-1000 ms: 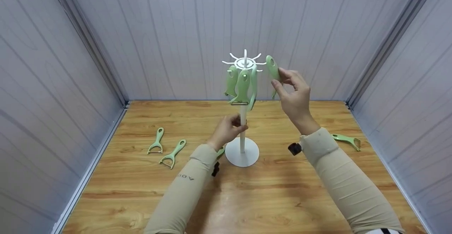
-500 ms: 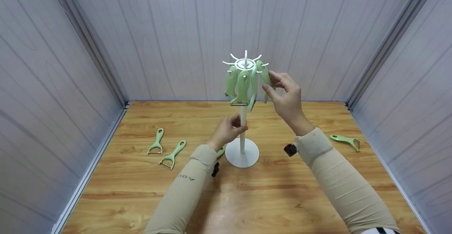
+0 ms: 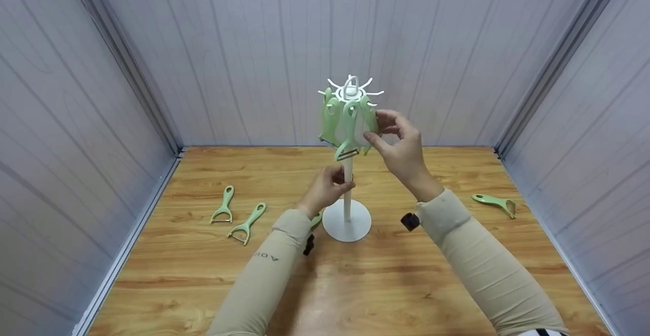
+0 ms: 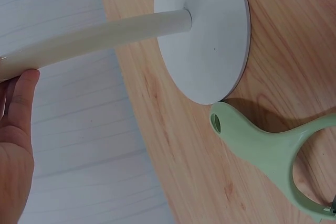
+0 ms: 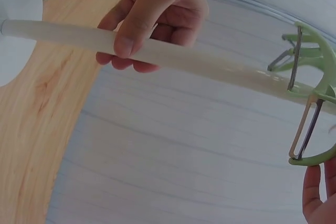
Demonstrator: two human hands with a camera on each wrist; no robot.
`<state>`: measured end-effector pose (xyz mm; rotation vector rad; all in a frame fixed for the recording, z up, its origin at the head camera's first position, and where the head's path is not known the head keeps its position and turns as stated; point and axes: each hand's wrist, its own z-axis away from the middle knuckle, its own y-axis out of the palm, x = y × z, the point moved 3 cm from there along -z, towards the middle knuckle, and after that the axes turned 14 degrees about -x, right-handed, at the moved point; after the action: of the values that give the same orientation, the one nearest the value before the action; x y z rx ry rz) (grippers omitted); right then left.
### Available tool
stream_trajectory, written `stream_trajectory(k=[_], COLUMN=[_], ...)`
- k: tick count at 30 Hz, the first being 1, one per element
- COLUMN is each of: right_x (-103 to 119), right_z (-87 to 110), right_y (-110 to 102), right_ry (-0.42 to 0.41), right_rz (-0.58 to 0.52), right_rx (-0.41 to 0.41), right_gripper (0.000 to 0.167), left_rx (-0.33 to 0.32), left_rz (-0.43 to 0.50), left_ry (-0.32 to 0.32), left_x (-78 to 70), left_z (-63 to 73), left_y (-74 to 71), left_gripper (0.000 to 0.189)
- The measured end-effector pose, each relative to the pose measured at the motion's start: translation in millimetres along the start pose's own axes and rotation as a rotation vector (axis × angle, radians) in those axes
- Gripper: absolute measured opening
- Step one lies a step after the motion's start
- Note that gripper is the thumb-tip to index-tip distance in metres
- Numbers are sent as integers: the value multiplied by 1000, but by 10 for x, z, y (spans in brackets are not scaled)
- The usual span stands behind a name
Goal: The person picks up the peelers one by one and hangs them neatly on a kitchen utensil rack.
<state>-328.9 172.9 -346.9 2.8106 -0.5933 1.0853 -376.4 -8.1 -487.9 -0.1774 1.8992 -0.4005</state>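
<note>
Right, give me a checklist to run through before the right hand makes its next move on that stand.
1. Base flat on the table: ok.
2. Left hand gripping the pole: ok.
3. Held peeler fully seated on its hook: cannot tell; the tip seems to show at the hole, but seating is too small to judge.
4. Right hand off that peeler: not ok; it pinches it.
5. Bare hook available for another peeler: ok; one points right.
6. Base edge clear of peelers: not ok; a loose peeler lies right beside it.
</note>
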Motion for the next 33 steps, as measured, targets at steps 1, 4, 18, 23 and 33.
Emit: stream_trajectory(k=[1,4,18,23,33], right_x=[8,32,66,57,-25], right_z=[9,31,51,65,46], right_y=[13,50,52,-2,-252], right_ry=[1,-9,-64,-76,-58], right_rz=[2,5,14,29,106], right_rx=[5,15,20,13,-15], right_gripper=[38,41,49,50,46], left_rx=[1,0,-11,-16,-21], left_rz=[-5,-8,-6,-1,12], left_ry=[-4,-13,-2,5,2], left_x=[2,6,13,11,19], left_z=[-1,-3,-2,4,9], left_y=[0,3,-16,-27,-41], left_gripper=[8,10,10,9,9])
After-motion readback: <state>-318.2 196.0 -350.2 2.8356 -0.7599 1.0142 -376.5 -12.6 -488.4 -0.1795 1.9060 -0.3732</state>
